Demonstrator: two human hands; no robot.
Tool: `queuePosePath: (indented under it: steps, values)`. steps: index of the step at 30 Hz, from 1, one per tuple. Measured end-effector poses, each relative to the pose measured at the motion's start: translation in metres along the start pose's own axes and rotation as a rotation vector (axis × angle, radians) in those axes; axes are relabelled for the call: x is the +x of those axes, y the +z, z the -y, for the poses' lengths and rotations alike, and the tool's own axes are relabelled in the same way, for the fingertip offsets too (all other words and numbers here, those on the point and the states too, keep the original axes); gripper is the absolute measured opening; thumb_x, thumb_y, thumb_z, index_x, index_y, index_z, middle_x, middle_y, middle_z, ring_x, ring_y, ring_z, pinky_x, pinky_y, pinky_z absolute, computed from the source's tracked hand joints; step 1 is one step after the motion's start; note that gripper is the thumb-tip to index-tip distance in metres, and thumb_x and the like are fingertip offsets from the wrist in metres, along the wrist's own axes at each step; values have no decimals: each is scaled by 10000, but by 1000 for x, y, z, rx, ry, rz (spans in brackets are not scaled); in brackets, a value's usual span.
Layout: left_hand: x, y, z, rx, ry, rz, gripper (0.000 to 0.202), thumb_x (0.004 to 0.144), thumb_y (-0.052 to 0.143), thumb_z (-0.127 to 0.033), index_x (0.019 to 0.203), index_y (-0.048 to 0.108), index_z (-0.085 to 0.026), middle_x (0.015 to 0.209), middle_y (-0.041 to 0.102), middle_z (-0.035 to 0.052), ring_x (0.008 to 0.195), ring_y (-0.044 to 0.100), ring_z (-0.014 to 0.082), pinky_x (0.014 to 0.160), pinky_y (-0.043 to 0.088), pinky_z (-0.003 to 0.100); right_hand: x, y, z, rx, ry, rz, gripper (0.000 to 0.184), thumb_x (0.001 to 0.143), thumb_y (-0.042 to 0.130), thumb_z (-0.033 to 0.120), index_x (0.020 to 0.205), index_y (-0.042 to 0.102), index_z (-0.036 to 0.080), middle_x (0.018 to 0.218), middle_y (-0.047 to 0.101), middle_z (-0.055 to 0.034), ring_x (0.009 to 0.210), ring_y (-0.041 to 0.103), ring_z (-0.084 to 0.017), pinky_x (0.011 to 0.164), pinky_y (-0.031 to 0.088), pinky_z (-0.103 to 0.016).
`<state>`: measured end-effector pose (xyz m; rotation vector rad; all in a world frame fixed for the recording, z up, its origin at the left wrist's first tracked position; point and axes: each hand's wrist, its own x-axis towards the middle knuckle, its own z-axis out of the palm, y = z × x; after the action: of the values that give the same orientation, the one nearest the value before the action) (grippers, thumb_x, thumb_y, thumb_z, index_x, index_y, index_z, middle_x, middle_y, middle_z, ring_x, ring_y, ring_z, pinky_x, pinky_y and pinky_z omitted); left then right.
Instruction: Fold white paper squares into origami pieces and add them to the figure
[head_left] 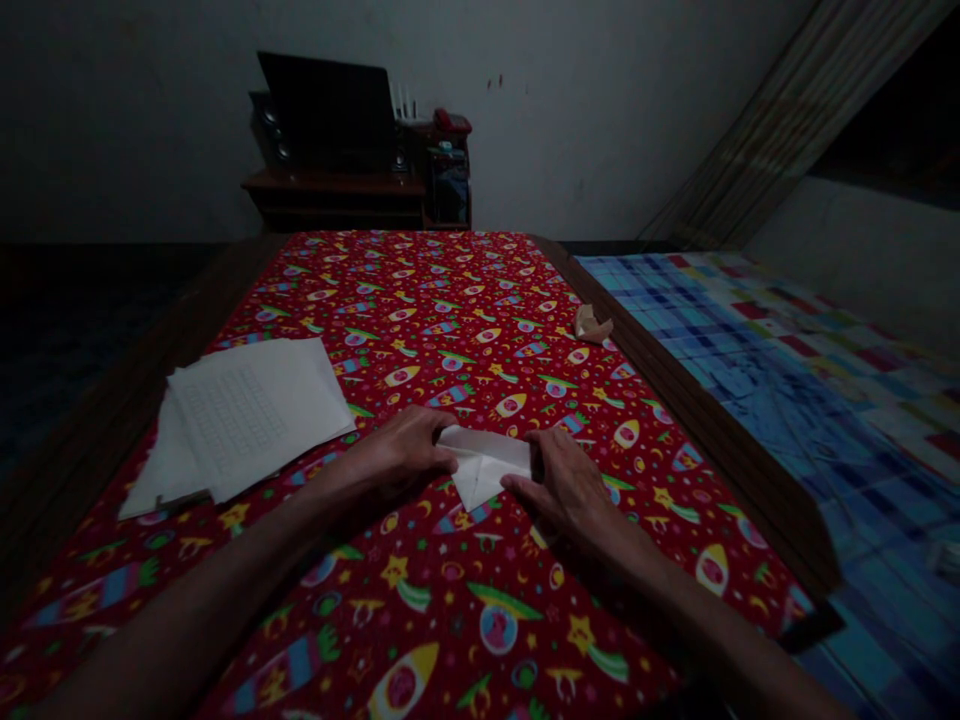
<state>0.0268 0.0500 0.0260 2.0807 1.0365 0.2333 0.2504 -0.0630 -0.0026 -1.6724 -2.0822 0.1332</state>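
A small folded white paper [484, 463] lies on the red rocket-patterned tablecloth [450, 330] in front of me. My left hand [401, 452] pinches its left edge, fingers closed on the fold. My right hand [564, 482] presses on the right edge, fingers bent over the paper. Both forearms reach in from the bottom of the view.
A stack of white sheets [240, 420] lies on the cloth to the left. A small crumpled brown object [591, 323] sits near the table's right edge. A checkered blue bed cover [787, 370] is to the right. A dark shelf with speakers and a laptop [352, 140] stands at the wall.
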Motion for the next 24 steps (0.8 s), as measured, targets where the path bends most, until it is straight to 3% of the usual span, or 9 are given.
queuePosePath:
  steps: [3,7,10,12,15,17,19,21,24]
  values:
    - [-2,4,6,-97,-11,-23,93,626,638,-249,643,583,-176,576,583,-59,551,562,121,490,387,186,2,1,-1,118,86,10,292,764,648,328,992,553,171,852,604,-47,723,552,-179,597,447,-277]
    - [-3,9,11,-223,7,-132,136,657,617,-289,702,583,-166,655,627,-31,616,590,129,570,449,209,12,2,-5,324,154,23,33,761,577,212,739,583,188,646,582,15,576,538,-133,518,407,-231]
    - [-7,8,4,-232,128,-365,119,686,596,-285,687,587,-166,694,629,-8,665,589,143,629,462,234,26,-9,-5,354,14,-153,59,793,525,199,765,576,190,721,597,-20,659,565,-157,577,446,-264]
    - [-10,5,-2,-134,247,-531,108,737,572,-276,696,583,-177,735,631,9,725,588,157,701,464,265,34,-19,-3,248,-144,-279,86,843,494,210,813,573,196,836,610,-62,798,570,-190,685,467,-314]
    - [-18,5,-4,121,404,-652,67,798,546,-239,758,577,-195,815,642,36,834,572,186,818,435,333,38,-25,-3,-14,-376,-301,157,903,441,198,847,588,197,901,622,-82,839,541,-196,739,445,-343]
    - [-24,9,0,360,459,-581,68,815,514,-179,807,579,-197,878,648,51,894,552,211,831,410,367,34,-21,-6,-131,-513,-211,199,927,408,190,865,597,188,913,634,-79,832,531,-192,729,434,-343]
    - [-31,15,5,579,491,-432,132,841,469,-136,865,587,-190,941,647,61,938,536,229,819,394,384,28,-12,-12,-172,-589,-79,213,940,393,189,889,599,172,938,640,-81,852,523,-195,732,432,-344]
    - [-38,22,8,706,515,-321,177,879,427,-131,926,591,-180,993,640,69,964,529,237,821,381,397,22,-4,-17,-143,-598,32,211,945,389,184,912,595,154,955,638,-88,867,516,-196,740,439,-339]
    - [-46,29,10,730,514,-298,203,923,394,-173,949,595,-175,1008,634,73,950,532,228,809,388,390,18,1,-22,-25,-559,72,219,948,387,200,928,600,152,939,636,-93,859,521,-187,726,454,-321]
